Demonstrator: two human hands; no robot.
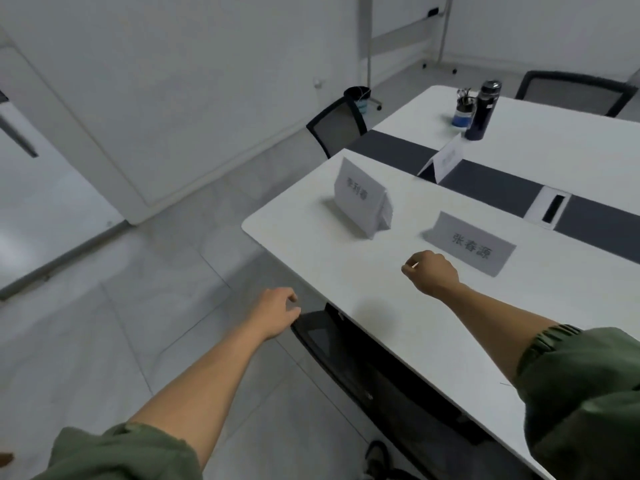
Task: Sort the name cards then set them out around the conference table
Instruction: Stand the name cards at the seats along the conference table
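Head view: R hand (433,271) hovered over the white table (329,258) near frame centre, fingers curled into a loose fist. A pale sliver showed at the thumb tip, too small to ID, so nothing was plainly held. L hand (277,313) hung lower left of it, off the table edge, fingers loosely curled w/ nothing in them.

Key relation: the stack of name cards (360,202) stood up and to the left of the R hand, apart from it. Its long axis ran upper left to lower right in the frame, printed face toward the camera. The single card (471,247) stood just beside the R hand, to the right and slightly above, not touching, w/ the same axis direction. R hand was clearly nearer both; the L hand would have had to cross the table edge first. Judged: a reach for the stack probably suited the R hand, going up-left.

Count:
- Card spots: 3 (nested stack, no. of cards inside not countable; single card; far card (446,161) at the dark centre strip, upper right).
- Bottle (483,109): 1.
- Pen cup (462,114): 1.
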